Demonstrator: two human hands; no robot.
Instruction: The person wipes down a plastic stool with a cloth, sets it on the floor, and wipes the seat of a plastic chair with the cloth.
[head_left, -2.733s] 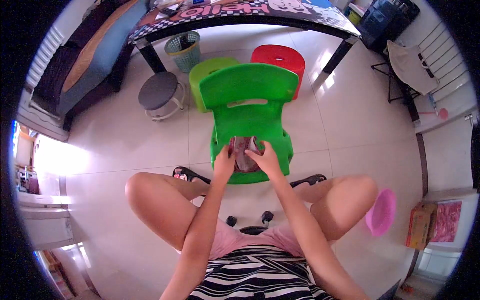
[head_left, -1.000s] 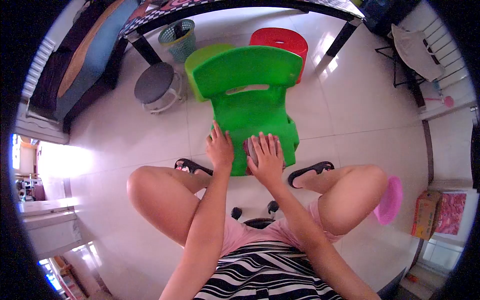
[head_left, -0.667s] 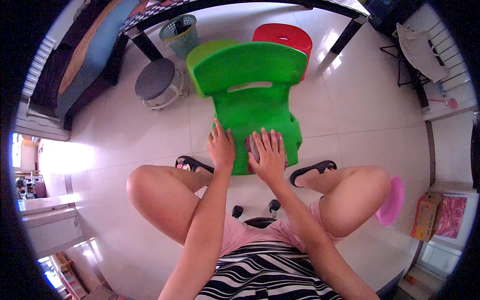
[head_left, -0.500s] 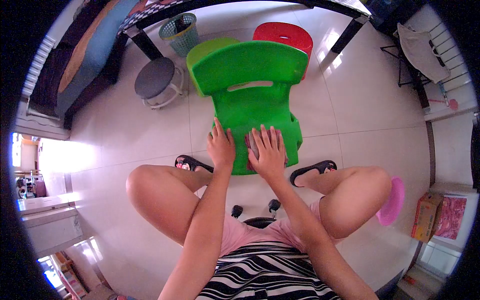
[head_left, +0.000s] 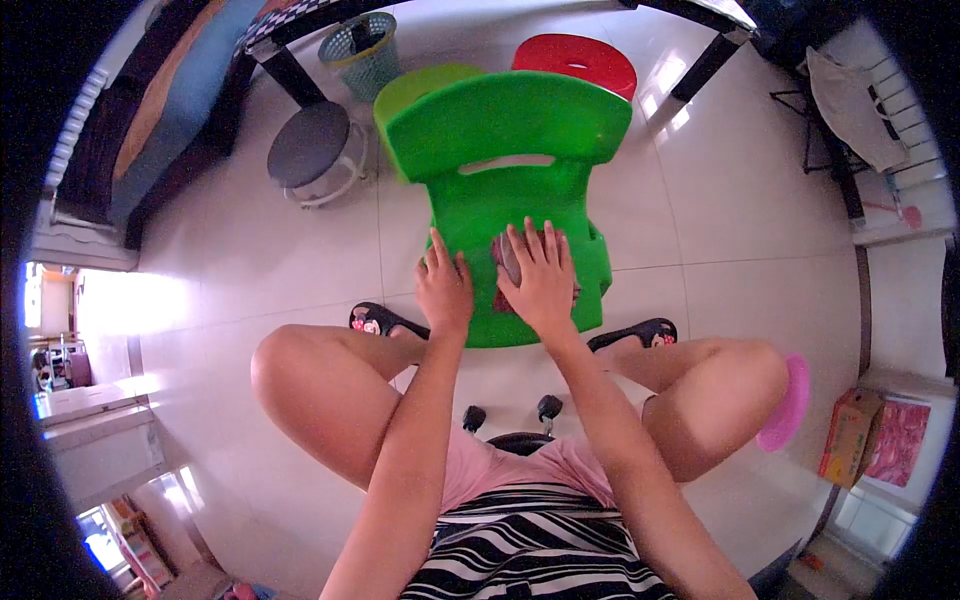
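A green plastic chair (head_left: 510, 125) stands in front of me between my feet. On the right part of its seat lies a folded reddish-brown cloth (head_left: 505, 262), mostly covered by my right hand (head_left: 540, 280). That hand is flat on the cloth with its fingers spread. My left hand (head_left: 445, 288) rests on the left edge of the seat, fingers apart, holding nothing.
Behind the chair are a lime stool (head_left: 400, 95) and a red stool (head_left: 575, 55). A grey round stool (head_left: 308, 145) and a mesh basket (head_left: 362, 65) stand left, near a table leg (head_left: 290, 78). A pink basin (head_left: 787, 405) and a cardboard box (head_left: 850, 435) are at right.
My hands first held the cloth together at the seat's middle. Since then the left moved to the seat's edge, and the right, flat on the cloth, shifted right and lately farther up the seat.
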